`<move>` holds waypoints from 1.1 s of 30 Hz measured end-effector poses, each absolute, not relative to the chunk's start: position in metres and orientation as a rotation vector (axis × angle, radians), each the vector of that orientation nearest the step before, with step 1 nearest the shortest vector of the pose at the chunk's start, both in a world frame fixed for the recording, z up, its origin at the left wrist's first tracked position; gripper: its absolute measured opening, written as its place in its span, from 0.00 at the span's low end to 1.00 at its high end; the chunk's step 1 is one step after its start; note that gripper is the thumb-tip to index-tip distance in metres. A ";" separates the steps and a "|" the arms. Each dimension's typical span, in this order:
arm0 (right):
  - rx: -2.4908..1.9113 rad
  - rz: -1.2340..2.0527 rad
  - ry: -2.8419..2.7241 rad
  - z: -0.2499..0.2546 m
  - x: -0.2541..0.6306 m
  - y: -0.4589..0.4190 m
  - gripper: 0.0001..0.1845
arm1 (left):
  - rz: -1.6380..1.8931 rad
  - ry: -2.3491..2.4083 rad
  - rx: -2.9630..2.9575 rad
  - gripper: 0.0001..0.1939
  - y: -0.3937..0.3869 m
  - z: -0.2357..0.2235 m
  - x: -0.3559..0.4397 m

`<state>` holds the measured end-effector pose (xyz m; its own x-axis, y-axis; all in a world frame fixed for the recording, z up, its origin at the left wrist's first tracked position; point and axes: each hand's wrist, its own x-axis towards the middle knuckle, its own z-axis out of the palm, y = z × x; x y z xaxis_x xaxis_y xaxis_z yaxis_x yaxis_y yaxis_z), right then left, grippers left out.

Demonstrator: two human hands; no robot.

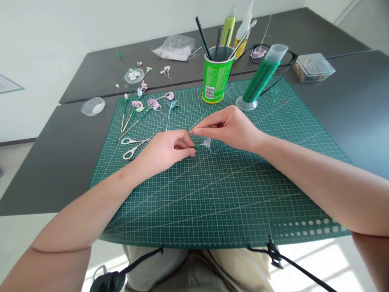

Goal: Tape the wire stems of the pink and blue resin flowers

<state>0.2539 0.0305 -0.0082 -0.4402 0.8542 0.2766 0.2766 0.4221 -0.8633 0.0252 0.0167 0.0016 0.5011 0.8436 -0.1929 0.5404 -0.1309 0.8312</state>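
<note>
My left hand [170,148] is closed around the green stem of a small pale flower [206,142], which sticks out to the right of its fingertips. Just above the stem, my right hand [229,127] has thumb and forefinger pinched together; whatever is between them is too fine to make out. Both hands are over the green cutting mat [219,198]. White-handled scissors [130,152] lie left of my left hand, their blades partly hidden behind it. Behind it rests a blue-leaved stem [171,104].
Finished-looking pink flowers [154,104] on stems lie at the mat's left. Behind my hands stand a green can [216,79] of tools and a spool of green thread [261,77]. A clear box [314,67] sits back right; a small dish [93,106] is at left.
</note>
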 end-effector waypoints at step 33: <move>-1.085 1.059 -1.807 -0.008 0.256 0.034 0.13 | 0.436 1.135 1.914 0.07 0.015 0.006 0.026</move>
